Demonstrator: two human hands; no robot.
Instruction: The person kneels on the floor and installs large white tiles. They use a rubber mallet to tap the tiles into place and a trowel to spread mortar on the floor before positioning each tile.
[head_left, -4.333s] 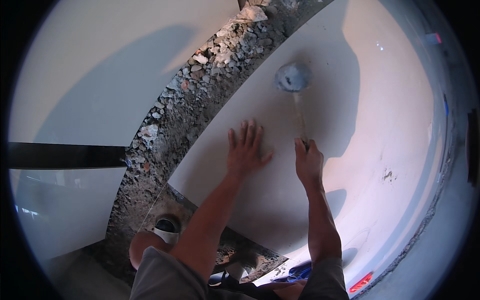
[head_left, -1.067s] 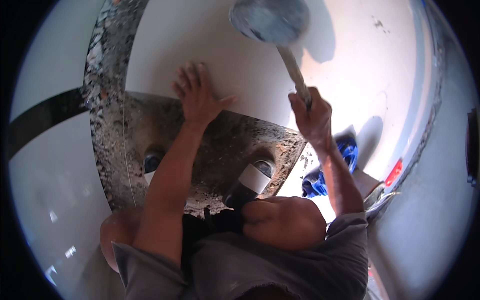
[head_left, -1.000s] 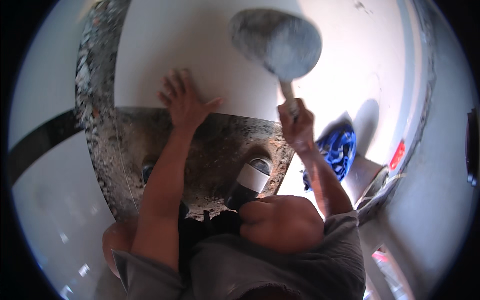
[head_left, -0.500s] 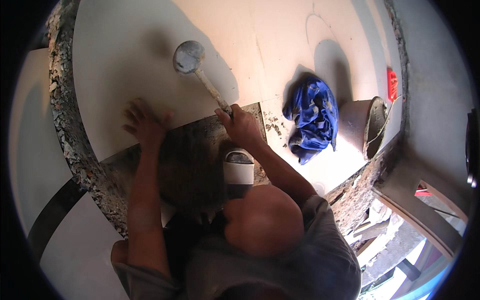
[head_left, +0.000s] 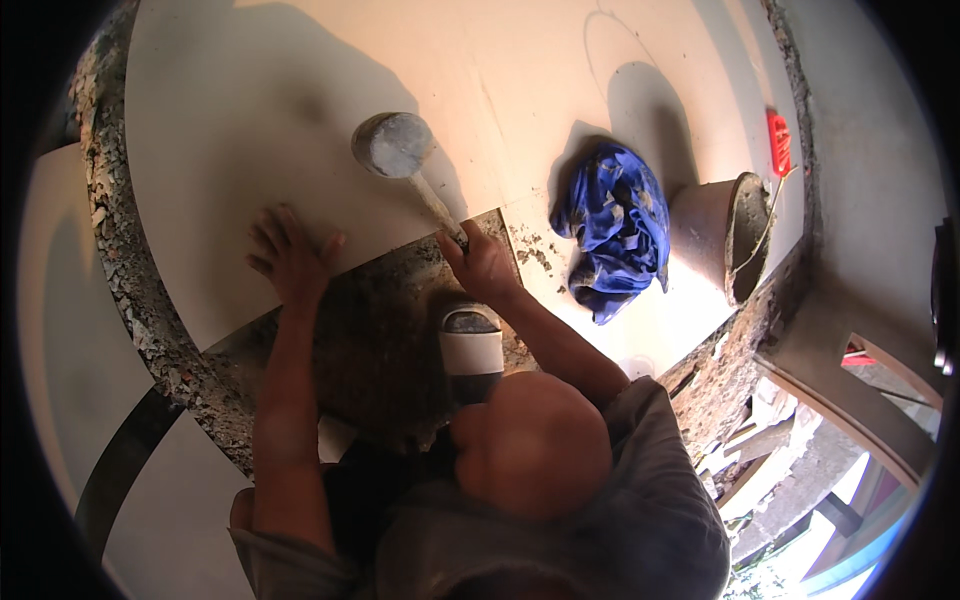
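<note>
My left hand [head_left: 292, 255] lies with fingers spread on the large pale tile [head_left: 200, 170], by its near edge. My right hand [head_left: 475, 260] grips the wooden handle of a mallet, whose round grey head [head_left: 395, 145] is over the tile to the upper right of my left hand. Below my hands is a dark patch of rough bare bedding [head_left: 350, 340], where my foot in a black-and-white sandal [head_left: 470, 350] rests beside my bent knee.
A blue crumpled cloth [head_left: 615, 225], a bucket on its side [head_left: 705, 240] and a small red tool [head_left: 780, 140] lie to the right, near a grey wall [head_left: 860, 180]. A rubble-filled gap [head_left: 130, 300] runs along the left. A doorway opens at the lower right.
The view has swung round, bringing the cloth and bucket further into sight. The mallet moved left over the tile; in the last half second its head dropped slightly. My left hand stays spread on the tile.
</note>
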